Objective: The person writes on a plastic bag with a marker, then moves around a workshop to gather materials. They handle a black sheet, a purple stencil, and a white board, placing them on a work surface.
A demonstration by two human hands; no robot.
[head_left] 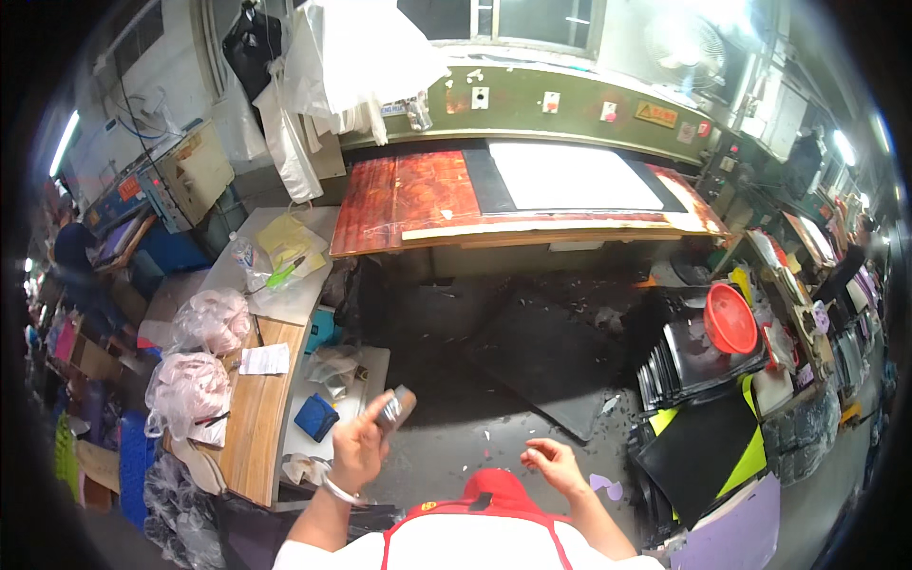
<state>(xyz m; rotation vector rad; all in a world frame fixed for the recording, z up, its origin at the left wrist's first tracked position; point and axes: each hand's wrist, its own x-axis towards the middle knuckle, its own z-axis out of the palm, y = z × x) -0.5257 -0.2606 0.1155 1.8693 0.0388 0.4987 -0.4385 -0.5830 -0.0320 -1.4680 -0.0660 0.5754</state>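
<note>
My left hand (356, 452) is closed around a small dark grey block-like object (396, 409) whose kind I cannot make out. The hand is raised beside the left workbench, with a pale band on its wrist. To its left, a blue folded pouch or cloth (316, 417) rests on a pale surface. My right hand (558, 465) is held in front of my body, its fingers loosely bent and apart, with nothing visible in them. Purple scraps (605, 486) lie on the floor to its right.
A wooden bench (258, 399) with pink material in clear bags (187, 389) stands left. Ahead is a long table (408, 204) bearing a white sheet (570, 177). On the right, stacked black sheets (703, 451) and a red basin (730, 318). A dark panel (551, 366) lies on the floor.
</note>
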